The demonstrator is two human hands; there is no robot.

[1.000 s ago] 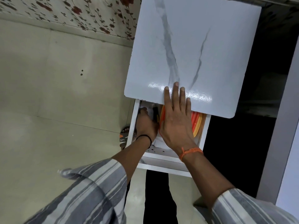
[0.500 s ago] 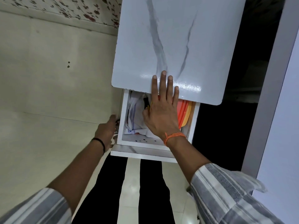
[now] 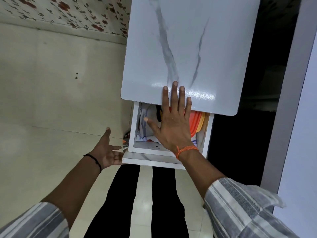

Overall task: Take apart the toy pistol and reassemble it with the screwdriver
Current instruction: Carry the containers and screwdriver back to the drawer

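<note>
Nearest us: grey-and-white striped shirt sleeves (image 3: 240, 208) and black trouser legs (image 3: 163, 203) over a pale tiled floor (image 3: 51, 100).

Next, our left hand (image 3: 107, 152), a black band at the wrist, is spread open and holds nothing; its fingertips lie at the left corner of the white drawer front (image 3: 154, 160).

Our right hand (image 3: 173, 124), an orange thread at the wrist, is flat with fingers straight and gripping nothing; it spans the open white drawer (image 3: 133, 127), fingertips resting on the edge of the white marble-patterned tabletop (image 3: 188, 48).

Inside the drawer we list white cloth with blue stripes (image 3: 145, 124), a black and yellow item (image 3: 159, 114) partly hidden under the hand, and orange and yellow plastic pieces (image 3: 199, 121). We cannot tell which, if any, is the toy pistol or screwdriver.

Farthest: floral red-and-green wallpaper (image 3: 68, 11).
</note>
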